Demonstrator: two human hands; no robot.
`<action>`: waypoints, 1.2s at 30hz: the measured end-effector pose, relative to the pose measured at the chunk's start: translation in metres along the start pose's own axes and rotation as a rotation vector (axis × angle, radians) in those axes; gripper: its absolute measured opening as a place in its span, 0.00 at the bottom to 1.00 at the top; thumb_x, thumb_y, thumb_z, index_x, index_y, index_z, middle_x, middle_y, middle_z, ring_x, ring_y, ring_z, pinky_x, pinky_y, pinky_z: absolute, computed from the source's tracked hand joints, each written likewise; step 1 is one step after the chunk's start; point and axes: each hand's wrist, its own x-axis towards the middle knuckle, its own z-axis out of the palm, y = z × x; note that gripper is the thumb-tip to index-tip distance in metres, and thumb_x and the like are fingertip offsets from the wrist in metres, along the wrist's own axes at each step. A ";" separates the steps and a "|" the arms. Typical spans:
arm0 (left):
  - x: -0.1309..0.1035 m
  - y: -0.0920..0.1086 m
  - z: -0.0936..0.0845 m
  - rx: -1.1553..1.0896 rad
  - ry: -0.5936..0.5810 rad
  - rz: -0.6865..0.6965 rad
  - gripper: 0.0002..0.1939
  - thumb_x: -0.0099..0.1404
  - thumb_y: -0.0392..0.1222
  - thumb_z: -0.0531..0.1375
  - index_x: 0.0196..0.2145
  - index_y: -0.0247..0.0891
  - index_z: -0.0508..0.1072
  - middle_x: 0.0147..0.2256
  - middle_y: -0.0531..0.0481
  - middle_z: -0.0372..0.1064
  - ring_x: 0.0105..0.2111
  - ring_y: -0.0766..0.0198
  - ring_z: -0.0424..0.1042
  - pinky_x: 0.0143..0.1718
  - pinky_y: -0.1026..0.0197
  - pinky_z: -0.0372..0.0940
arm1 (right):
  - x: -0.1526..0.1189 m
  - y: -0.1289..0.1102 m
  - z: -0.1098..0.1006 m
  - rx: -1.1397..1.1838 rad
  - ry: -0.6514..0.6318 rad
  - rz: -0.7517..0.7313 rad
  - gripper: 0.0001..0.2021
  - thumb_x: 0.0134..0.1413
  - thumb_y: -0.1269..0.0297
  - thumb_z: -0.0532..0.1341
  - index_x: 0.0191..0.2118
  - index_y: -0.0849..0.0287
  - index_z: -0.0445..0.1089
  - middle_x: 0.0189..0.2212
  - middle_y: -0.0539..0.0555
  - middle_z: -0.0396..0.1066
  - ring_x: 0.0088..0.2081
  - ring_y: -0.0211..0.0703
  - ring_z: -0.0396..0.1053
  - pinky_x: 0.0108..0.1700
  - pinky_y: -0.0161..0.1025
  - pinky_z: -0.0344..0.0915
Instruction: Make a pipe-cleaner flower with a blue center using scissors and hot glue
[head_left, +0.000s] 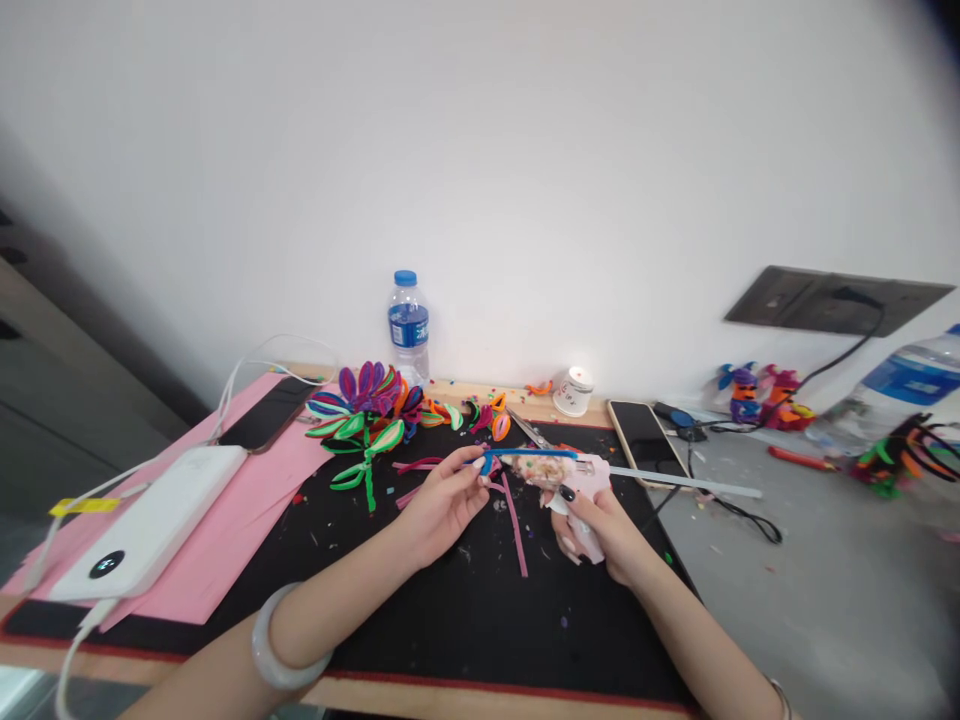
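In my right hand (592,525) is a pale pink hot glue gun (589,510), its nozzle pointing left and a long glue stick (686,481) jutting out of its back. My left hand (454,505) pinches a blue fuzzy strip (532,453) that runs rightward along the top of the gun. The nozzle tip is close to the left fingertips; whether it touches the strip I cannot tell. Below the hands a pink strip (516,530) lies on the black mat (450,640). Left of them stands a bunch of colourful looped pipe-cleaner flowers (367,400).
Pink sheets (247,520) carry a white power bank (154,520) and a dark phone (266,412). Along the wall are a water bottle (409,325) and a paper cup (574,391). Scissors (529,428) lie behind the gun. Another phone (646,438) and cables are at right.
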 end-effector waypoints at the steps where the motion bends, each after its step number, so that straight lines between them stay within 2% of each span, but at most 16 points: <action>1: 0.000 0.000 0.000 0.002 -0.001 -0.002 0.08 0.58 0.28 0.57 0.36 0.35 0.70 0.27 0.51 0.68 0.25 0.73 0.69 0.30 0.71 0.68 | 0.000 0.000 0.001 0.003 -0.004 0.004 0.17 0.51 0.52 0.56 0.35 0.64 0.62 0.11 0.45 0.59 0.11 0.29 0.51 0.13 0.29 0.52; 8: 0.000 -0.001 0.002 0.016 0.009 -0.014 0.08 0.56 0.28 0.58 0.35 0.34 0.70 0.27 0.51 0.68 0.24 0.73 0.69 0.28 0.72 0.67 | 0.000 0.002 0.002 0.049 -0.038 -0.007 0.16 0.51 0.53 0.55 0.35 0.64 0.62 0.12 0.45 0.59 0.11 0.28 0.50 0.14 0.30 0.54; 29: 0.002 -0.004 -0.003 0.021 -0.043 -0.014 0.08 0.55 0.29 0.59 0.35 0.34 0.69 0.29 0.52 0.67 0.26 0.74 0.69 0.30 0.72 0.67 | 0.000 0.001 0.004 0.024 0.013 0.039 0.17 0.49 0.50 0.56 0.32 0.63 0.62 0.10 0.44 0.59 0.10 0.28 0.49 0.13 0.29 0.53; 36: 0.000 -0.002 0.000 0.035 -0.029 -0.017 0.08 0.54 0.29 0.60 0.34 0.35 0.69 0.27 0.52 0.67 0.25 0.74 0.69 0.29 0.72 0.67 | 0.001 0.003 0.005 0.044 0.023 0.040 0.17 0.49 0.50 0.56 0.32 0.63 0.62 0.10 0.44 0.59 0.10 0.28 0.49 0.13 0.30 0.53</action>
